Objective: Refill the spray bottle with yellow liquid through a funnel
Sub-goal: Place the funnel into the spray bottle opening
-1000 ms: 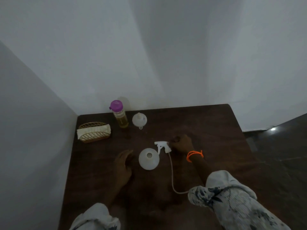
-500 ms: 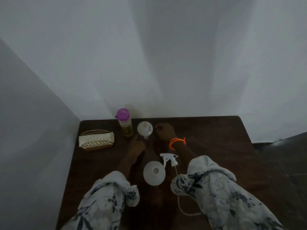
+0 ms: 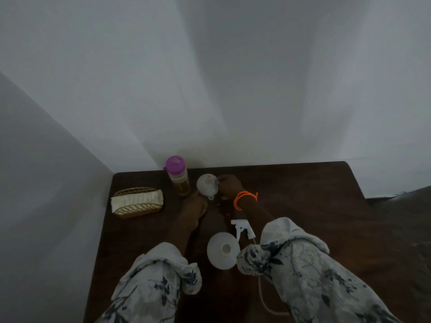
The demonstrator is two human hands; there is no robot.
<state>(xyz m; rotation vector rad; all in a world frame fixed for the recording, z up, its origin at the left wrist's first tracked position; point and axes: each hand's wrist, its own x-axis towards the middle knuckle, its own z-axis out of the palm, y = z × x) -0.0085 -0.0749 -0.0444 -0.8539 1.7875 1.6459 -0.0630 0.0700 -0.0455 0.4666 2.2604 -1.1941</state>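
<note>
A white funnel (image 3: 205, 186) lies on the dark table at the back, just right of a bottle of yellow liquid (image 3: 179, 180) with a purple cap. My right hand (image 3: 229, 186), with an orange band at the wrist, has its curled fingers on the funnel's right rim. My left hand (image 3: 194, 207) rests on the table just in front of the yellow bottle and holds nothing. The white spray bottle (image 3: 222, 249) stands uncapped near me, its mouth showing. Its trigger head (image 3: 242, 228) lies beside it, the tube trailing toward me.
A gold wire basket (image 3: 137, 202) with a folded white cloth sits at the table's (image 3: 303, 206) back left. White walls close off the back and left sides. The table's right edge drops to a dark floor.
Both hands have moved from beside the spray bottle to the back of the table. The right hand has closed onto the funnel's rim; the left has come up near the yellow bottle.
</note>
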